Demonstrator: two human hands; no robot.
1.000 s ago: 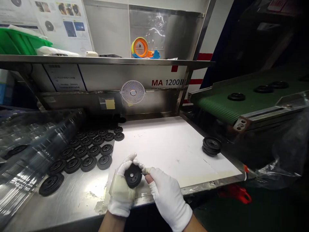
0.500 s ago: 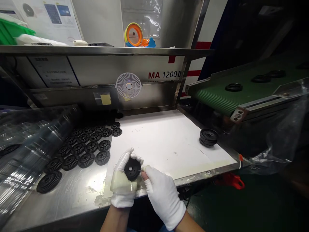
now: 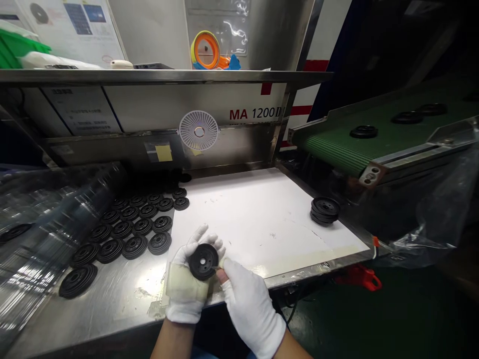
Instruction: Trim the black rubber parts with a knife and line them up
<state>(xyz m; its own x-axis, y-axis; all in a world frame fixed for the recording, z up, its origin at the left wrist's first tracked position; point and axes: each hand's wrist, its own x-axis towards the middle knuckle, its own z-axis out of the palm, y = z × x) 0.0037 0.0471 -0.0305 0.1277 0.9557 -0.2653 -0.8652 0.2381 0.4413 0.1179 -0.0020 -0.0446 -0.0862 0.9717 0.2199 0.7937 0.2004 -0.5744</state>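
My left hand (image 3: 186, 286), in a white glove with tape round the palm, is closed on a black round disc part (image 3: 203, 261) with a small centre hole, held face up over the front edge of the white mat (image 3: 262, 214). My right hand (image 3: 250, 304), also gloved, is pinched around a small thin tool whose tip touches the disc's right rim. Both hands hover just above the bench front.
Several black discs (image 3: 134, 227) lie in rows on the steel bench at left, beside clear plastic trays (image 3: 41, 219). A short stack of discs (image 3: 325, 210) sits at the mat's right edge. A green conveyor (image 3: 374, 144) carries more discs. A shelf (image 3: 160, 76) holds a tape roll (image 3: 205, 50).
The disc has been turned slightly in my left hand and the hands shifted a little; the camera view dipped and then steadied. My right hand stays at the disc's rim.
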